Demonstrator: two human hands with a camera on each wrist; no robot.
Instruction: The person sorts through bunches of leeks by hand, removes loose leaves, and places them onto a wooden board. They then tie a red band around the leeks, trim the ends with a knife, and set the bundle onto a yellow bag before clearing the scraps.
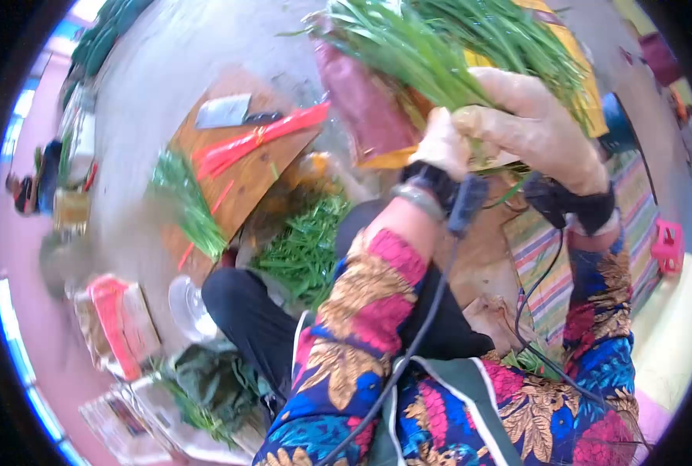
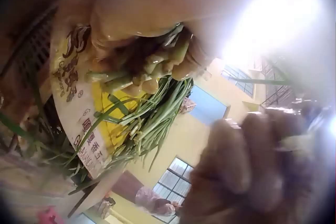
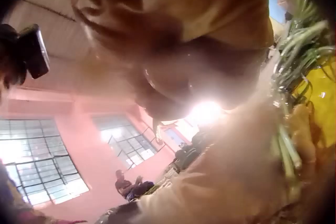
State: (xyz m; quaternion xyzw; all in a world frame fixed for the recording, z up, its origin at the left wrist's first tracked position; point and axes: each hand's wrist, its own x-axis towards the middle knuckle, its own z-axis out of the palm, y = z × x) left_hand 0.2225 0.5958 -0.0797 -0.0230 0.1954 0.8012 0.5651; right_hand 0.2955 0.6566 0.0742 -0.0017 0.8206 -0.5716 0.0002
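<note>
Long green leaves (image 1: 420, 58) form a bunch at the top of the head view, their stalk ends low between both hands. My left hand (image 1: 441, 146), in what looks like a pale glove, grips the bunch; in the left wrist view its fingers curl round cut stalks (image 2: 165, 61). Against the same leaves, my right hand (image 1: 544, 124) has thumb and forefinger closed from the other side. Its curled fingers (image 2: 252, 166) show blurred in the left wrist view, by a pale stalk. More leaves (image 1: 528, 39) lie on a yellow and maroon sack (image 1: 365, 101) just beyond.
A cleaver (image 1: 223, 112), red strips (image 1: 260, 140) and a leaf bunch (image 1: 186, 202) lie on a wooden board (image 1: 284, 151). Cut greens (image 1: 307, 248) are heaped by my knees. A striped mat (image 1: 579, 256) and pink stool (image 1: 667, 247) are at right; cables hang from both wrists.
</note>
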